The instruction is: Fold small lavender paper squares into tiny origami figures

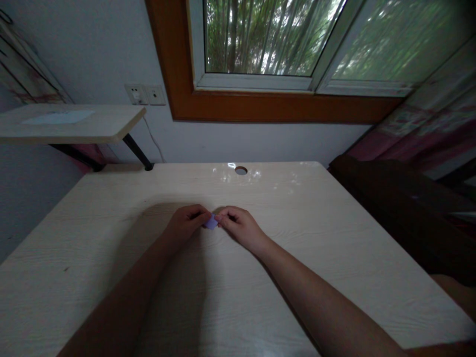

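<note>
A small purple piece of paper (211, 222) is held between my two hands, just above or on the pale wooden table (320, 292). My left hand (188, 221) pinches its left side with thumb and fingers. From the other side my right hand (238, 224) grips the right edge, thumb on top. The paper looks folded into a small diamond shape, though the fingers cover parts of it. Whether it touches the tabletop I cannot tell.
A raised shelf (74, 124) on black legs stands at the table's back left, with a pale sheet (59, 117) on it. Near the back edge is a round cable hole (241, 170). Behind are wall sockets (145, 94), a white cord (154, 136) and a window (260, 39).
</note>
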Tool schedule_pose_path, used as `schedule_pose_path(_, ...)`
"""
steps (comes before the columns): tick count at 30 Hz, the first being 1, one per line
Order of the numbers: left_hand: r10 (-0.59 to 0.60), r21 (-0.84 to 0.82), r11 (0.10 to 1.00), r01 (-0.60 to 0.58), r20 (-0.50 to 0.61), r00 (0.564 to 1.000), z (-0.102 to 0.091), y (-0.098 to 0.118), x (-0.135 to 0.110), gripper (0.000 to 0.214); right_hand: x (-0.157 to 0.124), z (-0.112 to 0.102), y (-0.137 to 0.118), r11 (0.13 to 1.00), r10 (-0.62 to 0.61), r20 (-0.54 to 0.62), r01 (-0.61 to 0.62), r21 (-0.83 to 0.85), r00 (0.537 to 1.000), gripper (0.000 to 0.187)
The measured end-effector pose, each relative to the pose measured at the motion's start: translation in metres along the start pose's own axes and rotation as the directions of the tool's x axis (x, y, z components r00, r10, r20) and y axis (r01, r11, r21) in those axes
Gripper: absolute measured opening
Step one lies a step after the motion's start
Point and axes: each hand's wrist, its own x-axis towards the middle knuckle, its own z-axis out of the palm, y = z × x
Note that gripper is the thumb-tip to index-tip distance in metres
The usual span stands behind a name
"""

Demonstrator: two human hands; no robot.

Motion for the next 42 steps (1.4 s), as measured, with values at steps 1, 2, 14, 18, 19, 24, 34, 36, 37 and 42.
schedule_pose_path(1,0.003,-0.010,1.000,-0.003,-0.010,1.000,-0.0003,0.0000,-0.0003,0.023,0.0002,0.0004,0.0002,1.000,0.006,-0.011,-0.006,0.001,1.000,0.024)
schedule_pose_path(2,0.009,-0.016,1.000,-0.009,-0.019,1.000,-0.0007,0.0001,-0.0005,0.022,0.0003,0.0008,0.0004,1.000,0.011,-0.015,-0.011,0.003,1.000,0.023)
schedule_pose_path(14,0.000,-0.068,0.998,-0.003,-0.037,0.999,0.0000,-0.0031,0.0010,0.022,-0.0001,-0.0001,0.0014,0.993,0.063,-0.015,-0.061,0.104,0.998,0.023)
schedule_pose_path(18,0.018,0.028,0.999,-0.018,0.009,1.000,0.0000,-0.0022,0.0016,0.025,-0.0002,-0.0006,0.0015,0.988,0.080,-0.034,-0.074,0.134,0.996,0.022)
schedule_pose_path(19,0.015,0.063,0.998,-0.016,0.021,1.000,-0.0002,-0.0016,0.0015,0.025,-0.0001,-0.0006,0.0013,0.988,0.082,-0.039,-0.076,0.137,0.996,0.022)
schedule_pose_path(24,-0.043,0.148,0.988,0.033,0.061,0.997,-0.0007,-0.0003,0.0009,0.027,0.0000,-0.0003,0.0008,0.987,0.091,-0.042,-0.085,0.133,0.995,0.022)
schedule_pose_path(34,-0.043,-0.061,0.997,0.048,0.077,0.996,-0.0001,0.0036,-0.0027,0.026,-0.0005,-0.0001,0.0044,0.988,0.064,-0.017,-0.061,0.143,0.998,0.019)
schedule_pose_path(36,-0.023,-0.056,0.998,0.027,0.065,0.998,-0.0002,0.0045,-0.0031,0.028,-0.0005,-0.0003,0.0045,0.989,0.067,-0.013,-0.065,0.136,0.998,0.020)
schedule_pose_path(37,-0.010,-0.044,0.999,0.013,0.057,0.998,-0.0003,0.0046,-0.0029,0.029,-0.0006,-0.0004,0.0044,0.989,0.068,-0.014,-0.066,0.131,0.998,0.020)
schedule_pose_path(42,0.032,0.063,0.997,-0.034,0.042,0.999,-0.0010,0.0034,-0.0002,0.023,-0.0012,-0.0004,0.0033,0.992,0.060,-0.007,-0.059,0.108,0.998,0.022)
